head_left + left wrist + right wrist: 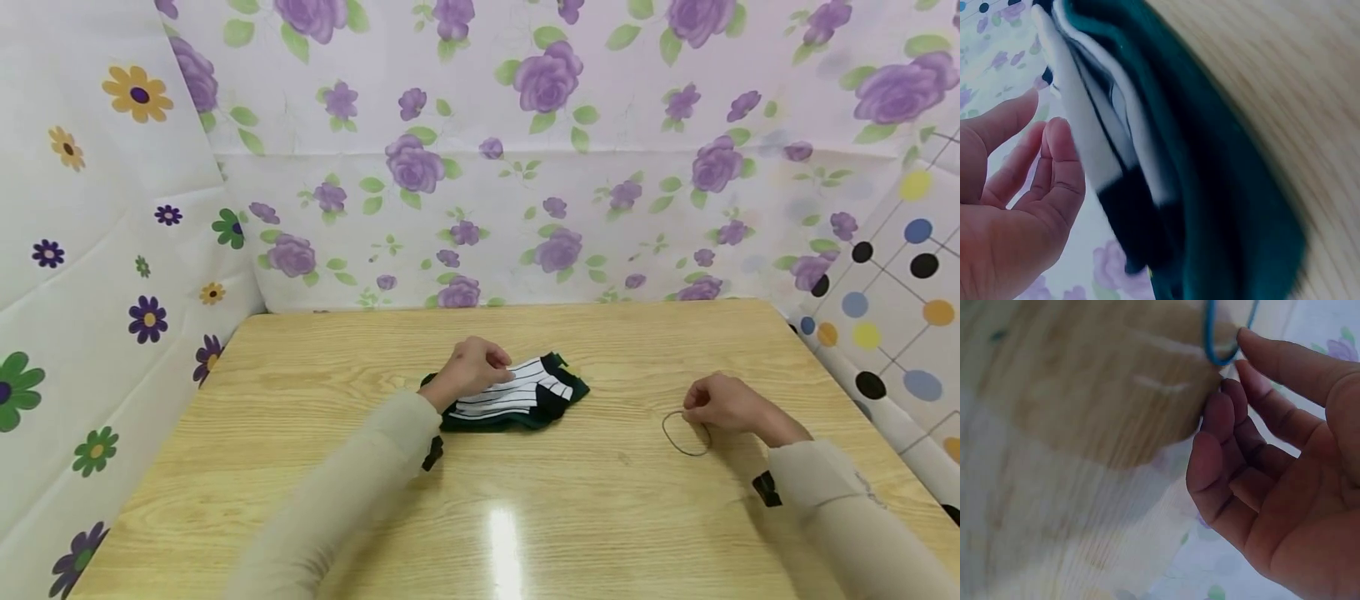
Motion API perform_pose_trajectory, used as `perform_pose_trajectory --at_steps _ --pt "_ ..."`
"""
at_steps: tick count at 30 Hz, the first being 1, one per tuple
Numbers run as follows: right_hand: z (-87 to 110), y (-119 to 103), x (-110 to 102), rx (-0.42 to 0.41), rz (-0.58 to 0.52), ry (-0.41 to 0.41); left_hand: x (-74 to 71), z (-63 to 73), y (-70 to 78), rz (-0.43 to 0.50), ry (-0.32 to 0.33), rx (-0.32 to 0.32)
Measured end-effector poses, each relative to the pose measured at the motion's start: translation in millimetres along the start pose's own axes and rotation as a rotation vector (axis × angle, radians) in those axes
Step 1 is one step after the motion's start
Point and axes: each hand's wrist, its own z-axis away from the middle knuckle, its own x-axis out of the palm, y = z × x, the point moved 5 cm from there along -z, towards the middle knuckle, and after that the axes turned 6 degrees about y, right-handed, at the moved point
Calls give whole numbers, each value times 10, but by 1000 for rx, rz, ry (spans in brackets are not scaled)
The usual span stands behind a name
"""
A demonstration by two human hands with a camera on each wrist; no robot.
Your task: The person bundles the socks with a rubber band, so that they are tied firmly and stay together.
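A flat stack of socks [498,405] lies near the middle of the table, white with black stripes and black patches on top, dark green below. Over its left end hovers my left hand [472,367], fingers loosely bent and holding nothing. The left wrist view shows the folded layers of the socks [1141,131] close beside those fingers, with a gap between thumb and fingertips. Further right, my right hand [723,404] pinches a thin elastic loop [684,452] between thumb and forefinger. In the right wrist view this loop [1210,344] looks blue; its upper part is out of frame.
The wooden table [600,500] reaches back to a wall covering with purple flowers [547,79]. A flower-patterned sheet [142,242] flanks the left side, and a dotted one [900,333] the right. Light glares off the front of the tabletop.
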Motion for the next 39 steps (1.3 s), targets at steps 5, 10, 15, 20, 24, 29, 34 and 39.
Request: perform_pose_trajectory --at_steps 5,10,15,20,24,29,34,39 --pt "4 28 48 -13 10 -19 136 -66 51 -22 -23 2" --pt "-30 -47 52 -15 -23 -41 220 -89 50 -65 -35 24" --pt "-195 -229 17 -30 -66 -37 233 -72 39 -76 -45 49" --pt "-391 -444 -51 -33 -97 -40 262 -34 46 -70 -58 66" --pt "-538 -596 -93 -36 -109 -24 301 -19 27 -70 -62 51" --pt "-735 -773 -143 -40 -106 20 320 -22 13 -76 -73 27" --pt "-936 -951 -180 -46 -70 84 306 -23 22 -91 -81 36" --pt "-1083 -1121 -107 -81 -32 140 297 -25 24 -105 -106 37"
